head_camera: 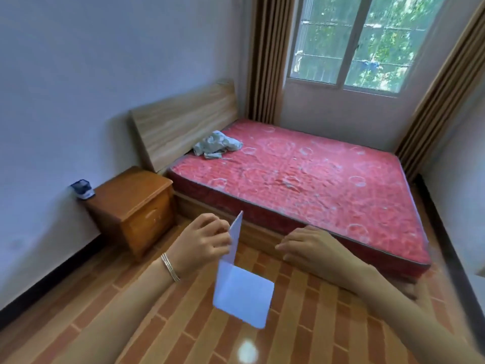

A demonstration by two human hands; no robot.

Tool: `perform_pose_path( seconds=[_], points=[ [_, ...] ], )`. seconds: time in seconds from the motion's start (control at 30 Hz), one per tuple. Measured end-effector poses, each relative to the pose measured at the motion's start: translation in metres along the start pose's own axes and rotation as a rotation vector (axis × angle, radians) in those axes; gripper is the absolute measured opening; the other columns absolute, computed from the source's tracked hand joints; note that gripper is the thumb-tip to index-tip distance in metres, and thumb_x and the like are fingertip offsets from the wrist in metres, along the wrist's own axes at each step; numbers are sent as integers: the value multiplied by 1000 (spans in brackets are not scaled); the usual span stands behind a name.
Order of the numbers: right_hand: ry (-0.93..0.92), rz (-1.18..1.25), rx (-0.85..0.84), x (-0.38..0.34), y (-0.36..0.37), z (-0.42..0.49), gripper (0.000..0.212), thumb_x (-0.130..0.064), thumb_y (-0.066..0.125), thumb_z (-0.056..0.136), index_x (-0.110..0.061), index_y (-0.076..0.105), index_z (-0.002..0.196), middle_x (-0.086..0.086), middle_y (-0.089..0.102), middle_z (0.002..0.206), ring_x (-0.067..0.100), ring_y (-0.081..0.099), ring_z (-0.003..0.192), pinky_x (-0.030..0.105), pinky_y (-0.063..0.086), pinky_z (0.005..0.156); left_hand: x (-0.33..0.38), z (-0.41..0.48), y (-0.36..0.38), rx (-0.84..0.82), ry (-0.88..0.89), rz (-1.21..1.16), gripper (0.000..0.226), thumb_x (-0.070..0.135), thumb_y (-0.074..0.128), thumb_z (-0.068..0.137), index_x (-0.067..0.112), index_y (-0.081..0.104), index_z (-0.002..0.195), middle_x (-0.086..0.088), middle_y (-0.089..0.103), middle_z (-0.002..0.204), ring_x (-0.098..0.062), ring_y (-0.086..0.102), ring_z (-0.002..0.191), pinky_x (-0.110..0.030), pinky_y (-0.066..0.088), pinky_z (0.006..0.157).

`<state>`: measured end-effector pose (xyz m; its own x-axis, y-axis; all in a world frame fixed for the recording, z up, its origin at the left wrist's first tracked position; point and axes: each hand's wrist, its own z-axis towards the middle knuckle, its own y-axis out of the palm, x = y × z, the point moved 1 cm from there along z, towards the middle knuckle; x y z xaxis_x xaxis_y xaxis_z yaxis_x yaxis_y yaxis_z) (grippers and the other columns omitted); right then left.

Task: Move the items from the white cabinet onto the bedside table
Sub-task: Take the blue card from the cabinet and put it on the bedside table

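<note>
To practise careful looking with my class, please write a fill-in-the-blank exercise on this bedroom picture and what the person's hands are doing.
1. The folded white paper is pinched by the person's ____ hand.
2. The right hand is open and holds ____.
3. The crumpled cloth lies on the ____ mattress.
4. The small blue container stands on the bedside table, at the corner next to the ____.

Missing words: left; nothing; red; wall.
</note>
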<state>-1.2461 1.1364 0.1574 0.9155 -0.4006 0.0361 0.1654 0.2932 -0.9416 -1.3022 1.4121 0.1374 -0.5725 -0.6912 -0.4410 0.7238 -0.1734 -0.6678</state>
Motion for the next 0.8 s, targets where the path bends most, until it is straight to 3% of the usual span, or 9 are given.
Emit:
perform_pose_path(
  seconds=[0.03, 0.1, 0.27, 0.4, 0.47, 0.57, 0.67, 0.73, 0.8],
  points=[
    [5, 3, 40, -4, 10, 31, 15, -29, 60, 89, -22, 70, 99, -7, 68, 95, 14, 64, 85, 29, 52, 68, -16, -18, -5, -10, 22, 18, 26, 10, 61, 89, 24, 65, 67, 9, 64, 83, -18, 56, 96, -33, 42, 86],
    [33, 57, 51, -15, 30, 91, 29, -18, 73, 80, -19, 68, 108, -3, 67, 105, 19, 64, 92, 35, 54, 71, -44, -51, -15, -33, 48, 54, 26, 10, 61, 90, 24, 65, 68, 10, 65, 85, -17, 55, 98, -32, 40, 90],
    [56, 217, -73, -46, 74, 197, 54, -20, 72, 79, -22, 53, 130, -2, 53, 132, 21, 55, 113, 39, 49, 86, -91, -114, -43, -48, -22, 35, 23, 11, 64, 89, 25, 66, 70, 11, 67, 86, -16, 55, 101, -31, 36, 95],
    [35, 383, -188, -63, 105, 253, 57, -24, 68, 84, -30, 45, 135, -12, 45, 137, 7, 49, 116, 27, 45, 87, -110, -143, -53, -60, -105, 79, 23, 8, 66, 86, 24, 66, 69, 12, 66, 85, -16, 56, 100, -30, 34, 95],
    [29, 460, -247, -65, 123, 278, 54, -27, 68, 83, -34, 47, 132, -17, 48, 131, 3, 52, 107, 23, 46, 83, -118, -154, -50, -77, -126, 108, 23, 9, 67, 85, 24, 65, 69, 11, 67, 86, -16, 56, 100, -30, 34, 95],
    [4, 469, -304, -63, 146, 313, 25, -28, 69, 82, -24, 63, 105, -16, 55, 96, 5, 51, 81, 32, 48, 70, -132, -168, -39, -100, -173, 123, 24, 7, 66, 85, 23, 65, 67, 10, 67, 87, -16, 55, 101, -30, 37, 92],
    [-37, 420, -323, -49, 163, 348, 19, -28, 69, 81, -21, 53, 74, -16, 46, 71, 7, 43, 71, 35, 43, 61, -154, -188, -21, -146, -233, 132, 24, 4, 64, 85, 21, 65, 68, 9, 67, 92, -17, 54, 103, -28, 41, 85],
    [-63, 423, -297, -35, 173, 375, 27, -26, 70, 81, -27, 45, 69, -19, 42, 66, 8, 42, 68, 33, 39, 59, -175, -202, -8, -186, -292, 143, 24, 2, 58, 87, 21, 65, 74, 7, 67, 98, -18, 55, 103, -28, 41, 82],
    [-84, 384, -266, -15, 184, 406, 17, -26, 69, 81, -23, 54, 73, -19, 47, 71, 12, 50, 71, 32, 42, 59, -198, -218, 7, -238, -394, 138, 24, 2, 52, 89, 20, 67, 83, 6, 67, 103, -18, 56, 102, -28, 41, 81]
  ],
)
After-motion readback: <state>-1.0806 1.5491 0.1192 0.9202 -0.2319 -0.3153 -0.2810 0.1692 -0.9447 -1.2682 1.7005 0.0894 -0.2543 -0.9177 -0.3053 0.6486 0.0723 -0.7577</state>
